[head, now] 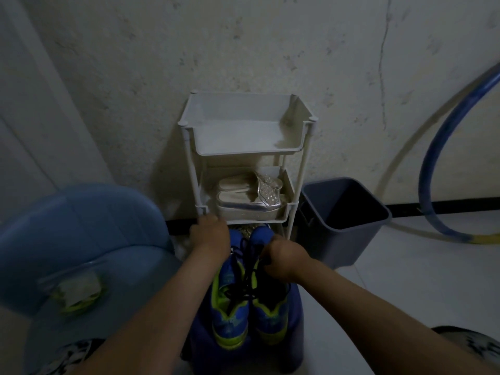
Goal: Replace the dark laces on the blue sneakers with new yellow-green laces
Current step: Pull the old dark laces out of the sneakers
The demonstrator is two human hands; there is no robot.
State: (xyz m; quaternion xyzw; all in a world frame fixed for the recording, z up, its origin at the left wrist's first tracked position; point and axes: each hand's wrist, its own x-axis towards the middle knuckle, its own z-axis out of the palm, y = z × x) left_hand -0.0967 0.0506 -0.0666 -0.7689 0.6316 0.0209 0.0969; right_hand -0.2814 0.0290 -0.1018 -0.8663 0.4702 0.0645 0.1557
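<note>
Blue sneakers (229, 307) sit just in front of the rack (243, 131), dark laces (249, 269) still in. Left hand (209, 235) and right hand (284, 258) each curl their fingers round one of the sneakers.

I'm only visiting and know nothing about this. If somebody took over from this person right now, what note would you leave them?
Left hand: grips the far end of the left sneaker.
Right hand: curled round the far end of the right sneaker.
Both sneakers sit side by side in front of the white rack.
A clear packet with something yellow-green inside, probably the new laces, lies on the blue seat to the left.
Done: nothing visible; the dark laces are on the shoes.
Left: pull out the dark laces, then thread the new ones.
</note>
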